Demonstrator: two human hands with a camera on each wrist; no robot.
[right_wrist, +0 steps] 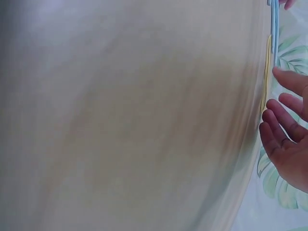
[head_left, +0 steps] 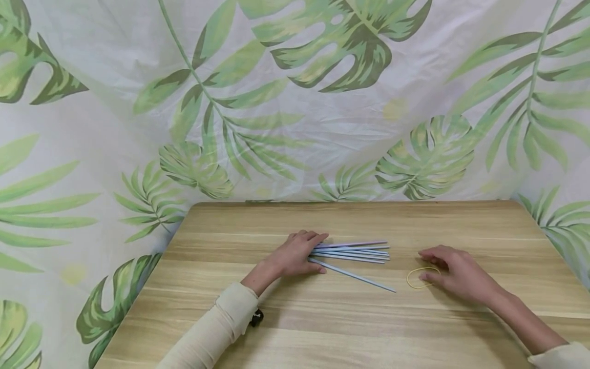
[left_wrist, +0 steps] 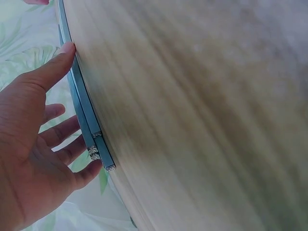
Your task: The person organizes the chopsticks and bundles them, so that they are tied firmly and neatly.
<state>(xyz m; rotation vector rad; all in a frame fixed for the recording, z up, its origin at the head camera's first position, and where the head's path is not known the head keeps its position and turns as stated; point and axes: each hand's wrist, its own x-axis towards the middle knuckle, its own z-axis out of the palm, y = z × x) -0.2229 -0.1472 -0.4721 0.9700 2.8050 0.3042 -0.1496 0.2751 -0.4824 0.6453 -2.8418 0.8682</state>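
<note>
Several thin sticks (head_left: 355, 252), pale blue and lilac, lie loosely fanned on the wooden table. One blue stick (head_left: 364, 279) slants away from the others toward the near side. My left hand (head_left: 297, 253) is at the left end of the sticks, thumb and fingers spread to either side of them. In the left wrist view its thumb touches the blue sticks (left_wrist: 86, 103), whose ends show near the little finger. To the right, a yellow rubber band (head_left: 410, 283) lies by my right hand (head_left: 461, 274). The right thumb overlaps the band's edge; the fingers are loosely bent, with a gap to the thumb.
The wood-grain table (head_left: 322, 328) ends at a back edge against a hanging cloth (head_left: 345, 128) with green leaves. A small black object (head_left: 256, 318) shows beside the left sleeve (head_left: 221, 323).
</note>
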